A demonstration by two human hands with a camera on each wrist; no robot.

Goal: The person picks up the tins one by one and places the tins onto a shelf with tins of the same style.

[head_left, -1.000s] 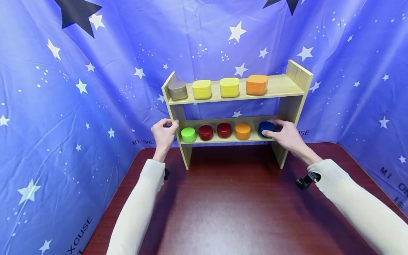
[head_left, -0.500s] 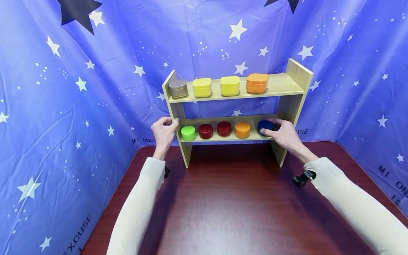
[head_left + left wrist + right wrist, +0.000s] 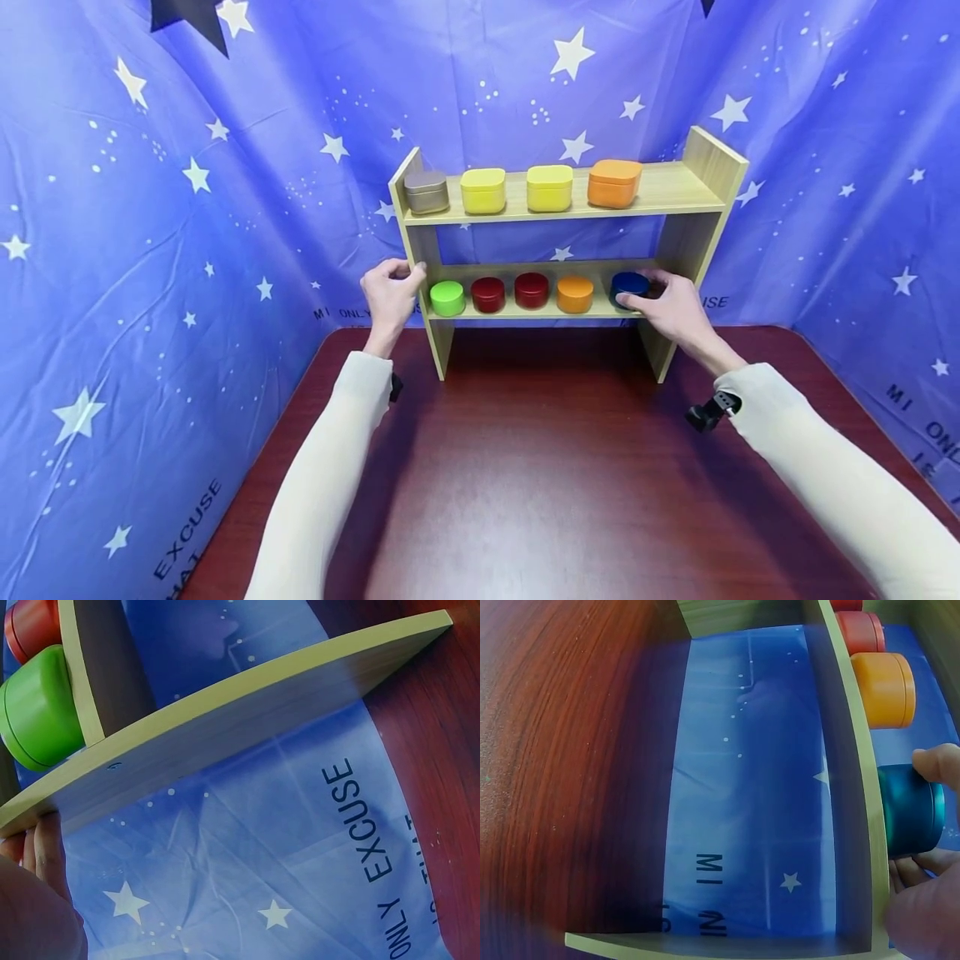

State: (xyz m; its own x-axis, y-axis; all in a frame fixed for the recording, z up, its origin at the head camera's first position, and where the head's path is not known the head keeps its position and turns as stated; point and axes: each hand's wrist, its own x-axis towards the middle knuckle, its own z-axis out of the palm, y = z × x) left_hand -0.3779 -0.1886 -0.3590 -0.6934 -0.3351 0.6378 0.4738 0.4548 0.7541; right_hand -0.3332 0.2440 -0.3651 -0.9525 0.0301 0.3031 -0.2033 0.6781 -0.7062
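Observation:
A two-tier wooden shelf (image 3: 525, 312) stands at the back of the table. My left hand (image 3: 390, 296) holds its left side panel; in the left wrist view my fingers (image 3: 49, 855) touch the panel's outer face. At the right end of the lower tier, my right hand (image 3: 675, 308) grips a dark blue round tin (image 3: 628, 285), thumb on one side and fingers on the other, as the right wrist view shows. Left of this tin on the same tier are an orange round tin (image 3: 574, 295), two dark red round tins (image 3: 532, 290) and a green round tin (image 3: 447, 298).
On the upper tier sit a grey rounded-square tin (image 3: 427, 193), two yellow ones (image 3: 483, 192) and an orange one (image 3: 614, 184). Blue star-patterned cloth (image 3: 300, 167) hangs behind and at both sides. The dark red-brown tabletop (image 3: 540, 467) stretches in front of the shelf.
The head view has tilted, so the shelf and hands appear slightly higher in it. Both hands keep their places on the shelf panel and the blue tin, with no clear shift of either.

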